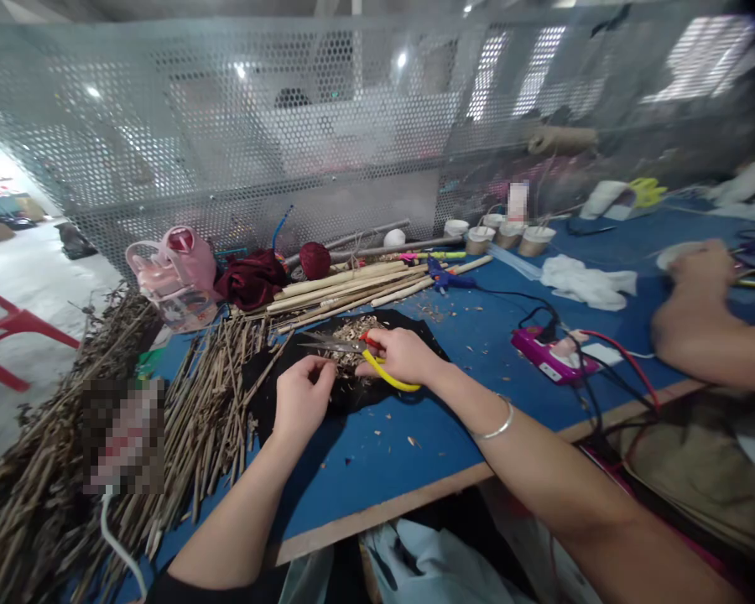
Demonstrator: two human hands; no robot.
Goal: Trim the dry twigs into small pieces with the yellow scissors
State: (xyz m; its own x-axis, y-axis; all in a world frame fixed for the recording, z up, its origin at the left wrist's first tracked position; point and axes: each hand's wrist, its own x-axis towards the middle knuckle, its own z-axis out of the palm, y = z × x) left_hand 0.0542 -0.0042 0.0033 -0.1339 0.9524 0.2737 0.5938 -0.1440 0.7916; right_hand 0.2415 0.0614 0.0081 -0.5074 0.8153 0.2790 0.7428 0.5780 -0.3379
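Note:
My right hand is closed round the yellow and red handles of a pair of scissors, whose blades point left. Just left of and below the blades, my left hand has its fingers pinched together; whatever lies between them is too small to name. Beneath both hands a black cloth bears a heap of small pale chips. Many cut dry stalks lie to the left of the cloth.
Peeled sticks, a blue glue gun and paper cups lie behind. A purple power strip with cables sits right, near a person's arm. Pink bottles and leafy stalks are left.

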